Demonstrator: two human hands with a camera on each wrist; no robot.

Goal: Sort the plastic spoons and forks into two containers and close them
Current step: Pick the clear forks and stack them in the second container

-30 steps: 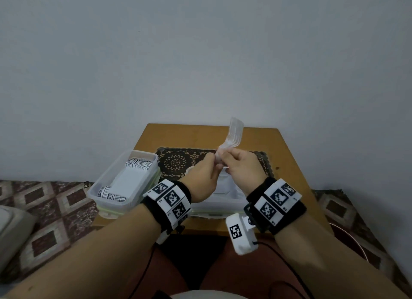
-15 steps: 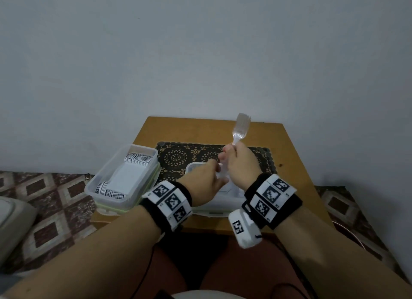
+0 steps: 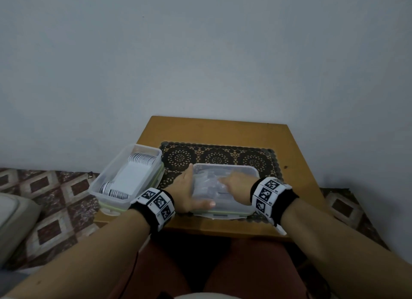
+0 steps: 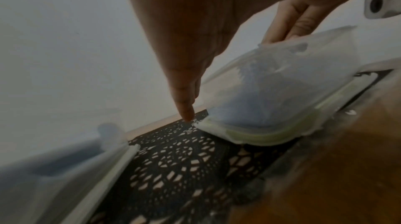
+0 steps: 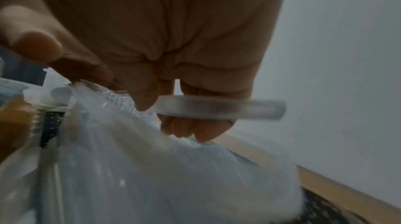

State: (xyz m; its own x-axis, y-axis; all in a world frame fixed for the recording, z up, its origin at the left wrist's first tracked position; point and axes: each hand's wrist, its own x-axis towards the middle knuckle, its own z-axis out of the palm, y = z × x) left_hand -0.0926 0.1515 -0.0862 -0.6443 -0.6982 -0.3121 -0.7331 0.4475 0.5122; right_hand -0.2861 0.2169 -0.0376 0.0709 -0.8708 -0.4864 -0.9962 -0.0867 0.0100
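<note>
- Right hand (image 3: pixel 237 182): fingers inside the clear rectangular plastic container (image 3: pixel 252 171), fingertips hidden in the head view.
- Clear plastic cutlery handle (image 5: pixel 219 109): motion-blurred; spoon or fork undeterminable.
- Container contents: indistinct.

Both hands have come down from the air to the near container (image 3: pixel 225 207). The fork, before upright above the table, is now low inside it, held in the right hand (image 3: pixel 237 184). The left hand (image 3: pixel 186 193) has let go of it and lies at the container's 9 o'clock side, thumb on the near wall.
</note>
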